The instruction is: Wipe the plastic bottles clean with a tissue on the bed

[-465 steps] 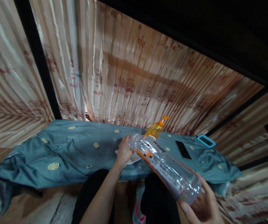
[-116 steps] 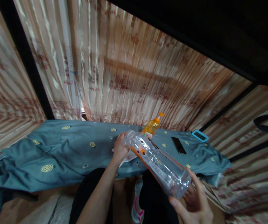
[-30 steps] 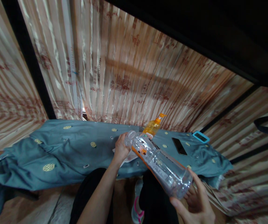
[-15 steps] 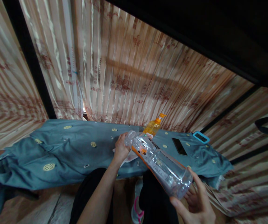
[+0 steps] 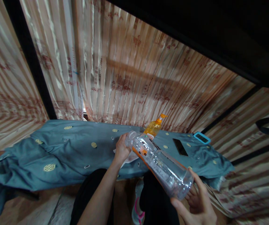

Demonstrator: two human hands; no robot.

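Note:
A large clear plastic bottle (image 5: 163, 167) with an orange and printed label lies slanted across my lap, its neck up and to the left. My left hand (image 5: 122, 147) is closed around the neck end. At the lower right, my right hand (image 5: 196, 203) grips the base, with the thumb on the near side and a finger on the far edge. Behind the bottle's neck stands a pump bottle (image 5: 152, 127) of orange-yellow liquid. Part of a whitish cloth or tissue (image 5: 130, 158) shows under my left hand; the rest is hidden.
A teal cloth (image 5: 75, 156) with yellow pineapple prints covers the low table. A black phone (image 5: 180, 147) and a blue-framed device with a dark screen (image 5: 202, 137) lie at the right. Pleated curtains (image 5: 129, 68) and dark poles (image 5: 31, 59) surround the table.

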